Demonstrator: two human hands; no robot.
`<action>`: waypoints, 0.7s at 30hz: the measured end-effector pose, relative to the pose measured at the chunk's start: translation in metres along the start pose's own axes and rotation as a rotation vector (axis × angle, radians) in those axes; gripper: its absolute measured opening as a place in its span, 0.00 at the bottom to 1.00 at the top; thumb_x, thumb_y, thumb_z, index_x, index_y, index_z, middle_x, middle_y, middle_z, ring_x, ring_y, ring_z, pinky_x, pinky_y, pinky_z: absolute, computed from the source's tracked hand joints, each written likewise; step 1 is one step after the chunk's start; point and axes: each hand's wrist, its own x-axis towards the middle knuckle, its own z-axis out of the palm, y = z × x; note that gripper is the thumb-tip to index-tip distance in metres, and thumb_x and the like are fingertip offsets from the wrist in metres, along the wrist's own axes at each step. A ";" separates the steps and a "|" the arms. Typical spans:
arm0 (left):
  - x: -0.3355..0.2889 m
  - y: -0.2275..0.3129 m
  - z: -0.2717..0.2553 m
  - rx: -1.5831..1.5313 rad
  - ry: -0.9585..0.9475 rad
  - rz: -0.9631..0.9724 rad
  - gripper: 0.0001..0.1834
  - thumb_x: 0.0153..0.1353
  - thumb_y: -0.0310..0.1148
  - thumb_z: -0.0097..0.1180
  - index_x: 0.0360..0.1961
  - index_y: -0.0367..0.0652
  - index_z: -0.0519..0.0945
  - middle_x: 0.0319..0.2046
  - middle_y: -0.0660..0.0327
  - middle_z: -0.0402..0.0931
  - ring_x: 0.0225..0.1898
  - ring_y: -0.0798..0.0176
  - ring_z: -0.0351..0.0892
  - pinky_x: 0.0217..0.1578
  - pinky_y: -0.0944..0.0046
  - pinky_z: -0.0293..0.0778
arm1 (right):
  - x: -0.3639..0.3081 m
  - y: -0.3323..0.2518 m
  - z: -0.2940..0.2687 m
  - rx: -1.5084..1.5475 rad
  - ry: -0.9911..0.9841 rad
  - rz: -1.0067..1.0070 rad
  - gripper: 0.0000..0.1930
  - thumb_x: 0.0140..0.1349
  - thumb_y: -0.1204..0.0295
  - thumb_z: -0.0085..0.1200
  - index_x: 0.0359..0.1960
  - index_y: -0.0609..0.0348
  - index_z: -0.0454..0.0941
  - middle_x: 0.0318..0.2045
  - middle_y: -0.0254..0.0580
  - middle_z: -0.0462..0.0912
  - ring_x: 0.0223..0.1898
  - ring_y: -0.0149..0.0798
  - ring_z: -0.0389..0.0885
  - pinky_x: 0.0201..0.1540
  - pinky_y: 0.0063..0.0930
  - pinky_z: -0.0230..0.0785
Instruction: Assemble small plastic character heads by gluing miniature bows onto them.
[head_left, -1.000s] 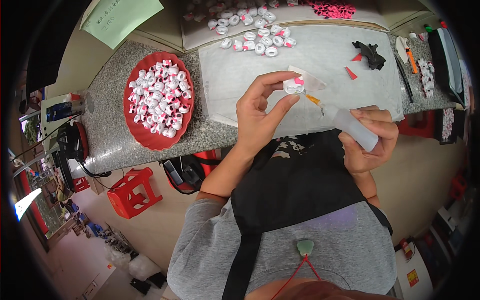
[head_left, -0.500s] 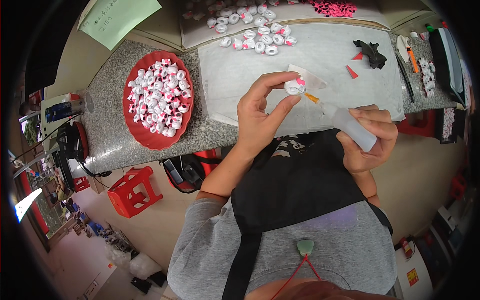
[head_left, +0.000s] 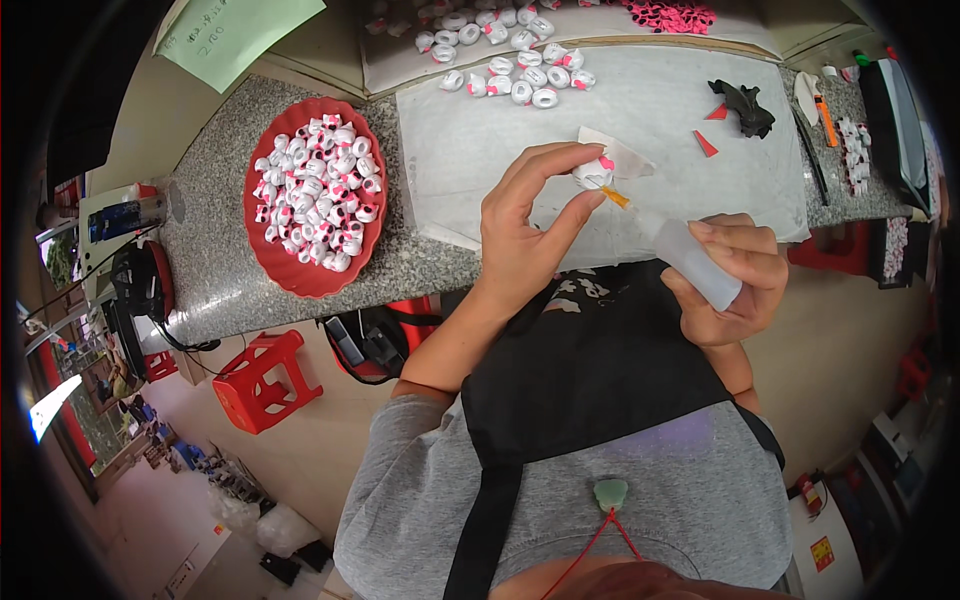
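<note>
Between thumb and fingers, my left hand [head_left: 535, 225] pinches a small white figurine piece [head_left: 592, 174] with a pink patch. My right hand [head_left: 735, 275] is wrapped round a translucent squeeze bottle [head_left: 698, 262]. Its narrow amber tip [head_left: 617, 197] points up and left, right at the underside of the piece; whether it touches cannot be made out. Beyond the piece lies a white paper scrap [head_left: 625, 160] on the covered worktop [head_left: 460, 170]. Several similar white and pink pieces [head_left: 530, 78] with oval openings rest farther back.
At the left, a red scalloped plate [head_left: 262, 225] is heaped with finished-looking white, pink and black figurines. A black crumpled piece [head_left: 742, 108] and red triangular scraps [head_left: 706, 145] lie at the right. Small pink parts [head_left: 670, 15] are piled at the back. A red stool [head_left: 265, 385] stands below.
The bottle and my right hand have shifted slightly left and down. My left hand has turned the piece a little and moved it slightly right. Both hands keep their hold.
</note>
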 end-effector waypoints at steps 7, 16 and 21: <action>-0.001 -0.001 -0.001 -0.010 -0.004 0.000 0.18 0.42 0.15 0.51 0.38 0.32 0.69 0.39 0.55 0.68 0.42 0.64 0.66 0.45 0.68 0.59 | 0.000 -0.001 -0.002 0.006 -0.043 -0.007 0.19 0.38 0.80 0.57 0.33 0.61 0.62 0.30 0.49 0.70 0.26 0.37 0.70 0.30 0.27 0.64; -0.001 -0.001 -0.001 -0.061 -0.009 -0.044 0.18 0.44 0.16 0.51 0.39 0.32 0.69 0.38 0.57 0.68 0.41 0.66 0.66 0.43 0.69 0.60 | 0.000 -0.001 -0.002 0.016 0.036 -0.022 0.17 0.39 0.79 0.54 0.32 0.61 0.62 0.29 0.48 0.69 0.25 0.35 0.68 0.31 0.27 0.63; 0.000 -0.003 -0.001 -0.225 0.013 -0.183 0.18 0.44 0.17 0.52 0.40 0.32 0.68 0.38 0.58 0.69 0.38 0.69 0.66 0.39 0.71 0.63 | -0.002 0.008 -0.008 0.113 0.180 0.059 0.19 0.37 0.83 0.55 0.33 0.61 0.61 0.30 0.48 0.68 0.29 0.35 0.69 0.31 0.26 0.64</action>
